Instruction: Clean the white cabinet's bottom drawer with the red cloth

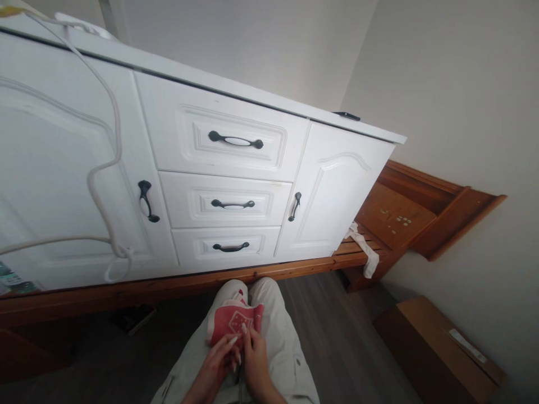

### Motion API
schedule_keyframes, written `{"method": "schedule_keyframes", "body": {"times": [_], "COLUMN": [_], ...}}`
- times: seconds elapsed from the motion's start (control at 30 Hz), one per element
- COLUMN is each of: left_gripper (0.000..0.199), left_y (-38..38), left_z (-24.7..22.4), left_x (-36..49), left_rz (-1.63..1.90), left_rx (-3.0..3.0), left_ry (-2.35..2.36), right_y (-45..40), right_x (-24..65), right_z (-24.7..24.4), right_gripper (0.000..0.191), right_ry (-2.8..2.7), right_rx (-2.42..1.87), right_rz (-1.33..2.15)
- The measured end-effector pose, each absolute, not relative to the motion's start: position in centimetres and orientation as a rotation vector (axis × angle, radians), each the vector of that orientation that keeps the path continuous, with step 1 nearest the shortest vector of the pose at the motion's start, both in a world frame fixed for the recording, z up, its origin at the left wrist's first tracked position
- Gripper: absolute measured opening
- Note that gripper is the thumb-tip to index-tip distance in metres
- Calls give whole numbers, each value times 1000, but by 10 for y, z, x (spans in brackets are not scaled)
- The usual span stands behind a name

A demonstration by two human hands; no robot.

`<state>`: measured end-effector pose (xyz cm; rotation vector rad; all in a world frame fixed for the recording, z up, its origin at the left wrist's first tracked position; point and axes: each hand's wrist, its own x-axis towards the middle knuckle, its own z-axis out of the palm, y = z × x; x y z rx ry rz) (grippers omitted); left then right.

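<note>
A piece of red cloth (221, 325) with a pale printed outline and dots lies across the knees, over light trousers (280, 331). Both hands meet at its near edge, close together. My left hand (215, 362) has its fingers pinched, the tips by the cloth's lower border. Beside it, my right hand (255, 356) is closed too, thumb and finger pressed together in front of the printed pattern. Whatever sits between the fingertips is too small to make out. A thin dark strand seems to hang below, between the hands.
Ahead stands a white cabinet (290, 148) with dark handles, resting on a wooden frame (311, 267). A pale cable (117, 129) hangs down its left side. A phone-like dark object (348, 116) lies on top. A cardboard box (438, 348) sits on the floor at right.
</note>
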<state>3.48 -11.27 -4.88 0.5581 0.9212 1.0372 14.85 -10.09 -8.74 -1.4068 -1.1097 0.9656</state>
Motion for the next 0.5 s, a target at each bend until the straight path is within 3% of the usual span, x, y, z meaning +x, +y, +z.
{"method": "schedule_keyframes", "body": {"times": [0.5], "left_gripper": [54], "left_y": [-113], "left_z": [-47], "left_x": [36], "left_rz": [1024], "left_rx": [512], "left_ry": [891], "right_y": [-102], "right_x": [149], "right_z": [-87], "right_gripper": [65], "right_ry": [-1170], "right_rx": [-1417], "right_rz": [946]}}
